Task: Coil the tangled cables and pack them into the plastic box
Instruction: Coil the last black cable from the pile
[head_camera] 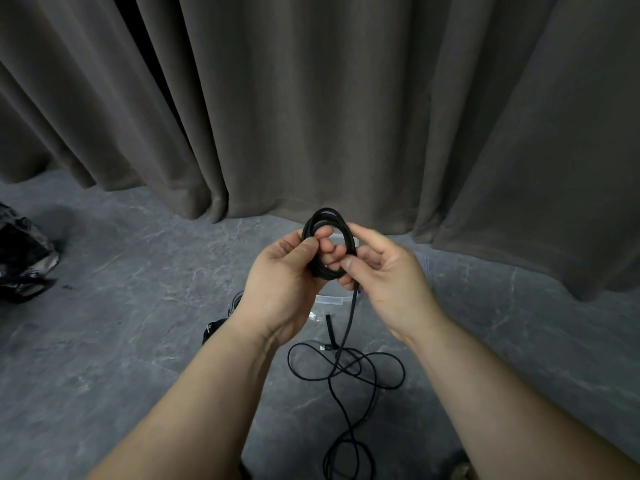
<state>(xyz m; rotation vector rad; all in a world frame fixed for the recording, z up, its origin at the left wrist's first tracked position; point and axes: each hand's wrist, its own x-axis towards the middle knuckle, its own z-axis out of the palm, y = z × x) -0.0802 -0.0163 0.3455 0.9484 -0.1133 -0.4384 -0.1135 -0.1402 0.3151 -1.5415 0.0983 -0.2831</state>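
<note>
1. The left hand [287, 268] is gripping a small coil [327, 244] of black cable at chest height, thumb pressing the loops from the front and the fingers curled through the ring from behind. That grip is likely keeping the finished turns stacked so they do not spring apart.

2. The right hand [384, 271] is pinching the same cable just where it leaves the coil's lower edge, thumb and forefinger closing on the strand while the other fingers are lying loosely curled. It seems to be feeding and guiding the next turn onto the ring.

3. From that pinch the loose cable [348, 327] is hanging straight down to the floor [104, 341], where the rest is lying in a slack tangle of loops [349, 368] between the forearms. The hanging stretch is probably being kept up so the slack can run free as it is wound.

4. A plug end [323, 348] is lying on the floor near that tangle.

5. The plastic box [329, 300] is showing only as a pale, clear edge behind the hands, mostly hidden; what is inside cannot be told.

6. Another dark cable bundle [213, 329] is lying left of the left wrist, partly covered.

7. Coiling looks about half done, and nothing from this cable is in the box yet.

8. A grey curtain [346, 98] is hanging behind, and a dark crumpled bag [24, 258] is sitting far left.
</note>
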